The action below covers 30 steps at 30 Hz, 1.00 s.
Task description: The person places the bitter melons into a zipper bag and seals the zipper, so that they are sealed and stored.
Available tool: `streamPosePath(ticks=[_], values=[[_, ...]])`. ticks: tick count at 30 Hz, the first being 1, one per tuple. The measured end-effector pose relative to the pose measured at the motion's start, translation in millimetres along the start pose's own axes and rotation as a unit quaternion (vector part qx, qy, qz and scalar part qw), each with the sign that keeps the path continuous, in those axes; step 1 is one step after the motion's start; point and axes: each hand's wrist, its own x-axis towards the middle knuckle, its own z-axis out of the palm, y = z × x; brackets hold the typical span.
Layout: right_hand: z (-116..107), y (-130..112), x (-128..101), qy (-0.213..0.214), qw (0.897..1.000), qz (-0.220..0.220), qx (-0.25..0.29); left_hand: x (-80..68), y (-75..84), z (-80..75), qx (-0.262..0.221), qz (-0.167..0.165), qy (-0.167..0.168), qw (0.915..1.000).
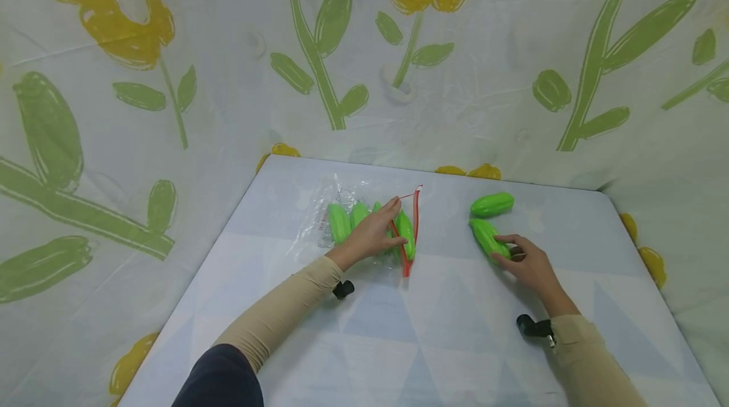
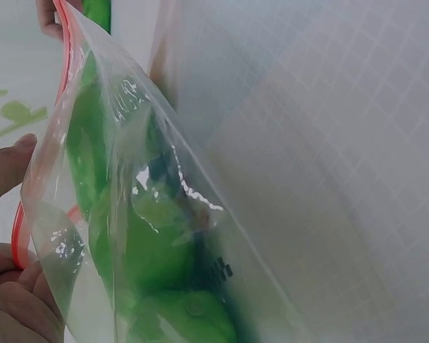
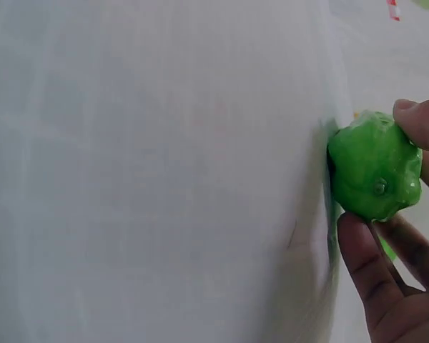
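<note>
Bagging green toy gourds, by the look of it: loading step, judged part done.

Head view. Left hand pinches the red zip edge of a clear bag lying on the pale table, holding its mouth apart toward the right. Several green gourds show inside the bag. Right hand, well apart to the right, curls its fingers round the near end of a loose gourd that lies on the table. A second loose gourd lies just behind it, untouched. Flowered cloth walls the table on three sides. Nothing lies between the held gourd and the bag mouth.

Left wrist view. Bag film close up, red strip at its edge, thumb and fingers gripping beside it; green shapes packed within.

Right wrist view. Gourd end pinched between thumb and fingertips, resting against the table.

Next move, as a judgement: lift the gourd, carry it left, and slide it end first through the mouth, which looks narrow and slack; the gourds already inside may crowd the entry.
</note>
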Motion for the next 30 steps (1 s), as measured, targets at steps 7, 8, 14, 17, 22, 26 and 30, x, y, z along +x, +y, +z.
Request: streamPosePath(ticks=[7, 8, 14, 17, 22, 26, 30], values=[[4.8, -4.5, -2.7, -0.009, 1.0, 0.01, 0.001, 0.5, 0.1, -0.1, 0.0, -0.007, -0.001, 1.0], [5.5, -4.6, -3.2, -0.009, 1.0, 0.01, 0.001, 0.6, 0.2, -0.1, 0.001, -0.007, -0.002, 1.0], [7.4, -7.9, -6.8, -0.009, 1.0, -0.003, 0.0, 0.4, 0.9, -0.8, 0.005, -0.006, -0.002, 1.0], [7.2, -10.4, -8.4, -0.009, 1.0, -0.005, -0.006, 0.6, 1.1, -1.0, 0.005, -0.005, -0.002, 1.0], [7.9, -13.0, -9.8, -0.002, 1.0, -0.013, -0.011, 0.8, 0.7, -0.1, 0.003, -0.003, -0.001, 1.0], [9.1, -13.2, -10.4, 0.007, 1.0, -0.02, -0.006, 0.5, -0.1, 0.5, 0.003, 0.001, 0.002, 1.0], [11.3, -11.3, -9.9, 0.016, 0.999, -0.031, -0.002, 0.4, -0.2, 0.2, 0.003, -0.001, -0.003, 1.0]])
